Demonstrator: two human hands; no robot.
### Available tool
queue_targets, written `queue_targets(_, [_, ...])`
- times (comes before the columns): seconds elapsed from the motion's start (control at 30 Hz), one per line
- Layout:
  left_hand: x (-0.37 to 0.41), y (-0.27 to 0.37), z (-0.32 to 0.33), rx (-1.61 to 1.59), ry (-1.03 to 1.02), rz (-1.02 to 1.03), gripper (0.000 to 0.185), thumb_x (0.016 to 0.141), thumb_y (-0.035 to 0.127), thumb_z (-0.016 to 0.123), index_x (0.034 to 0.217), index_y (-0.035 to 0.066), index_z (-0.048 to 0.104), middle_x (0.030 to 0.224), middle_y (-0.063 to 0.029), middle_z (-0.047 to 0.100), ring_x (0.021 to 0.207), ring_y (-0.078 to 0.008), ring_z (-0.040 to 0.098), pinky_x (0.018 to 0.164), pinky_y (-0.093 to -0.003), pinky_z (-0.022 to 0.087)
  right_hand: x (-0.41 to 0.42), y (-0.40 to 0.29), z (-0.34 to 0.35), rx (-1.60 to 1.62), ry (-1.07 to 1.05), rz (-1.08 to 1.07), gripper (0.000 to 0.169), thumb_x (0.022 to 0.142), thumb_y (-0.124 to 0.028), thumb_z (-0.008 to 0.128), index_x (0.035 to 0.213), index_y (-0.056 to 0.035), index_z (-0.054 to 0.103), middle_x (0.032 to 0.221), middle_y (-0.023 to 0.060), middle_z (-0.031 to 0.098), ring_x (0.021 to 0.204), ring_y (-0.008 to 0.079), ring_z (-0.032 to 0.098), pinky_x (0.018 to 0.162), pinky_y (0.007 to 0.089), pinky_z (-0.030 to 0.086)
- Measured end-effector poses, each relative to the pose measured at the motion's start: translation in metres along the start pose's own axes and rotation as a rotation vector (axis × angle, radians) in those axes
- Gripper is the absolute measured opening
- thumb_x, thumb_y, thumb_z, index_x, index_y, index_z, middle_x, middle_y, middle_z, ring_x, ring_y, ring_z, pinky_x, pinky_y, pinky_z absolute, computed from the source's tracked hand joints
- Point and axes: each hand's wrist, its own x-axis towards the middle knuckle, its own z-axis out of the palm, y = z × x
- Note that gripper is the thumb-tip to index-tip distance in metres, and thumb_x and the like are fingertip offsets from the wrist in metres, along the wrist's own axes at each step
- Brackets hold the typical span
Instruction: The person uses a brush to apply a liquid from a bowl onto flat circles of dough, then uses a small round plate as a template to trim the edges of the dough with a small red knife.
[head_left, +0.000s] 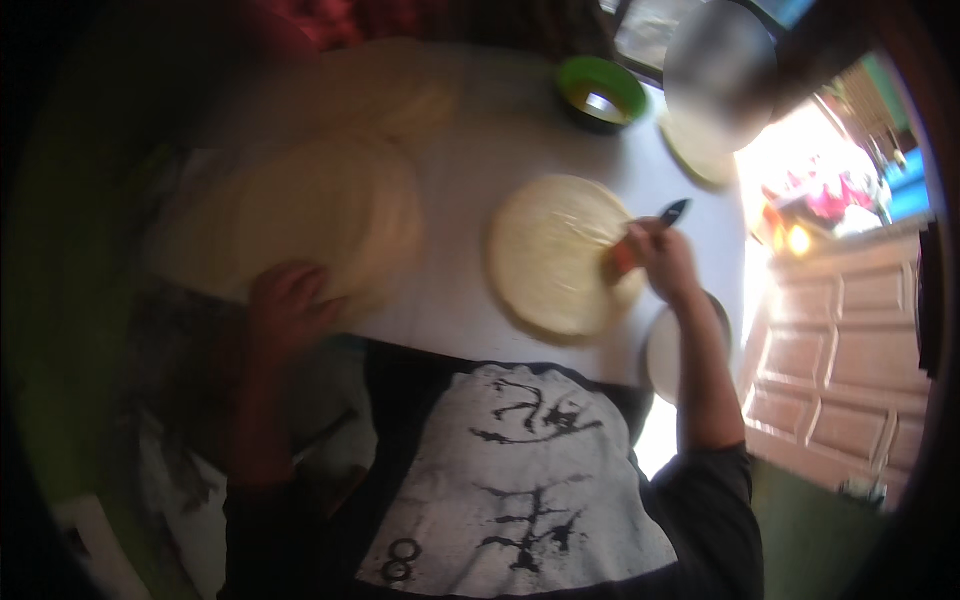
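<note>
My right hand (664, 255) grips a pastry brush (622, 257) with a dark handle and an orange-red head. The brush head touches the right side of a round, flat sheet of dough (559, 255), whose top has a wet shine. At the near edge of a large pale dough sheet (300, 210) on the left rests my left hand (289, 300), blurred, with its fingers somewhat spread. Beyond the round dough stands a green bowl (602, 94) with yellowish liquid in it.
A white work table (457, 262) carries all this. More dough (360, 90) lies at the far left. Another pale round (697, 154) sits at the far right, below a blurred metal disc (720, 71). Under my right forearm is a pale round thing (664, 352). A panelled wooden door (840, 337) stands right.
</note>
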Motion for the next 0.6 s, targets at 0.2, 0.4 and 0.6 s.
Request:
queue_targets(0.2, [0.01,0.005,-0.006,-0.076,0.091,0.127,0.047,0.07,0.021,0.087,0.113,0.008,0.073,0.115,-0.0067,0.068,0.114,-0.0288,0.063,0.099,-0.0443,0.049,0.023,-0.071,0.043,0.082,-0.003,-0.366,0.022,0.084,0.002,0.066,0.104,-0.0055,0.071,0.094,0.0141,0.069,0.088,0.0315,0.069,0.077,0.0394,0.055])
queue_targets(0.4, [0.01,0.008,-0.013,-0.151,0.025,-0.009,0.048,0.07,0.021,0.085,0.114,0.007,0.072,0.118,-0.0073,0.067,0.116,-0.029,0.061,0.1,-0.0443,0.048,0.014,-0.179,0.136,-0.102,-0.238,-0.943,0.035,0.075,-0.005,0.073,0.11,-0.0114,0.072,0.11,0.0116,0.065,0.099,0.0326,0.067,0.087,0.042,0.055])
queue_targets(0.6, [0.015,0.0,-0.022,-0.187,0.018,0.082,0.039,0.074,0.021,0.079,0.109,0.008,0.071,0.111,-0.0059,0.067,0.111,-0.0264,0.063,0.097,-0.0424,0.048,0.019,-0.215,0.169,-0.219,-0.356,-1.115,0.029,0.077,-0.011,0.073,0.105,-0.0122,0.072,0.101,0.0087,0.062,0.094,0.0299,0.067,0.082,0.0424,0.055])
